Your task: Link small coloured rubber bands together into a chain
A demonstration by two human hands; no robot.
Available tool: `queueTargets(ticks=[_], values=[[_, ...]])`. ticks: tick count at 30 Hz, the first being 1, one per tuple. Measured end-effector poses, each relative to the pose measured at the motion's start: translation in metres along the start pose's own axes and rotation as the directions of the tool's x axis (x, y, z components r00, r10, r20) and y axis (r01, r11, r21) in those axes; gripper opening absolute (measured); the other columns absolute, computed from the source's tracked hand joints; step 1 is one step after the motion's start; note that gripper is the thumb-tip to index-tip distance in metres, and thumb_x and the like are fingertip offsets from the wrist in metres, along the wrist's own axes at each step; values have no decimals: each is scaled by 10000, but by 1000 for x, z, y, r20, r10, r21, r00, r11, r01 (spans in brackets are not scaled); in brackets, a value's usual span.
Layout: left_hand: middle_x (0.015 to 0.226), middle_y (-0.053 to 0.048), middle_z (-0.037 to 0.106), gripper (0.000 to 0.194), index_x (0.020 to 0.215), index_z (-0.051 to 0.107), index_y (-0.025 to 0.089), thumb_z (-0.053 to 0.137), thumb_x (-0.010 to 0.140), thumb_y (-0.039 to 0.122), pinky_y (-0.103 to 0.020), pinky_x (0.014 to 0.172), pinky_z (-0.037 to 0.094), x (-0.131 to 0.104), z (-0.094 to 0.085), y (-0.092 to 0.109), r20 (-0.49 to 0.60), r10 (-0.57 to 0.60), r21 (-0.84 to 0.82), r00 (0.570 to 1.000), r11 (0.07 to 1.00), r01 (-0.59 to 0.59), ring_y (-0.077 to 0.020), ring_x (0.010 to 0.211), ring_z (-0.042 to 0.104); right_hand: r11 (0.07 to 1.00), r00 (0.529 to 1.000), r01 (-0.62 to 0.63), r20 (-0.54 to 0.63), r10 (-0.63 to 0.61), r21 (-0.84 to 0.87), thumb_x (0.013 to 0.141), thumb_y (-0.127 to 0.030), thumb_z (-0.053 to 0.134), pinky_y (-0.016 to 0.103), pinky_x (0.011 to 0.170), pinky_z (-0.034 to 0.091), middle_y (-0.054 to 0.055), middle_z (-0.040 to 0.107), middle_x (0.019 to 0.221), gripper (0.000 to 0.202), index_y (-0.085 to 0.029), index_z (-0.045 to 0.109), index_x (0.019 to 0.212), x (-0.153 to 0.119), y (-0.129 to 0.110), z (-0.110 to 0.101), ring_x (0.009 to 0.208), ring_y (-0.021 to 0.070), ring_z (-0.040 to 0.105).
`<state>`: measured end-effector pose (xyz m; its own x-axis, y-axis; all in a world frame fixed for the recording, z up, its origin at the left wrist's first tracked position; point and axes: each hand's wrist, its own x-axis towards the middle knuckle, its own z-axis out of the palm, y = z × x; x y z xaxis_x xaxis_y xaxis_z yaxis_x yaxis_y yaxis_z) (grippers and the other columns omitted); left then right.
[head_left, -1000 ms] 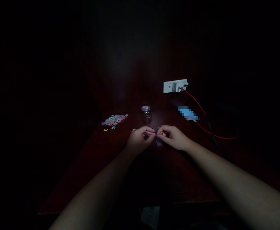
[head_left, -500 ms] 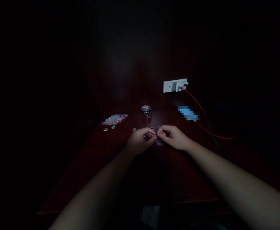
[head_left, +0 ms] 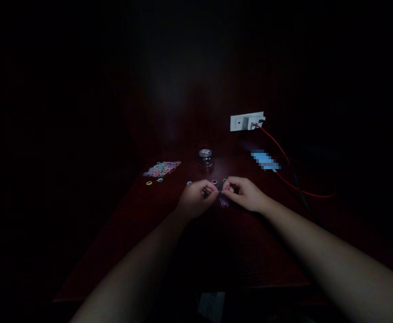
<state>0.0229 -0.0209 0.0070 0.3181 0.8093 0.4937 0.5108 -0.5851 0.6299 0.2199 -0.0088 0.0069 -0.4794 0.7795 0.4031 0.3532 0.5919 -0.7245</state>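
Observation:
Over the dark table my left hand (head_left: 198, 197) and my right hand (head_left: 242, 193) meet, each with thumb and fingers pinched. A short pale elastic band (head_left: 220, 191) runs taut between their fingertips; its ends are hidden in the fingers. Just below it lies a bunch of thin purple bands (head_left: 224, 202), partly covered by my right hand. Behind my hands a pink hair tie (head_left: 214, 182), a green hair tie (head_left: 224, 180) and a blue hair tie (head_left: 189, 182) lie on the table, the blue one partly hidden by my left hand.
A heap of coloured hair ties (head_left: 162, 168) lies at the far left, with a yellow one (head_left: 149, 183) in front. A small clear jar (head_left: 205, 159) stands at the back. Rightward lies a blurred phone (head_left: 265, 160) on a red cable (head_left: 286, 184) from the wall socket (head_left: 238, 122).
My fingertips have drawn slightly apart, and the pale band now shows stretched between them. The whole view has shifted a little; the things on the table stay in place.

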Motion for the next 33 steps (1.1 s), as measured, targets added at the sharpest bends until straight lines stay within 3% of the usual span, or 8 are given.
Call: queueTargets(ticks=[33], values=[[726, 6, 662, 107, 787, 645, 182, 568, 814, 251, -206, 582, 446, 0, -1, -4, 46, 15, 3, 999, 1000, -15, -101, 625, 576, 998, 999, 22, -31, -24, -66, 869, -302, 519, 233, 544, 361, -2, 511, 659, 162, -169, 548, 781, 0, 3, -2, 579, 109, 442]])
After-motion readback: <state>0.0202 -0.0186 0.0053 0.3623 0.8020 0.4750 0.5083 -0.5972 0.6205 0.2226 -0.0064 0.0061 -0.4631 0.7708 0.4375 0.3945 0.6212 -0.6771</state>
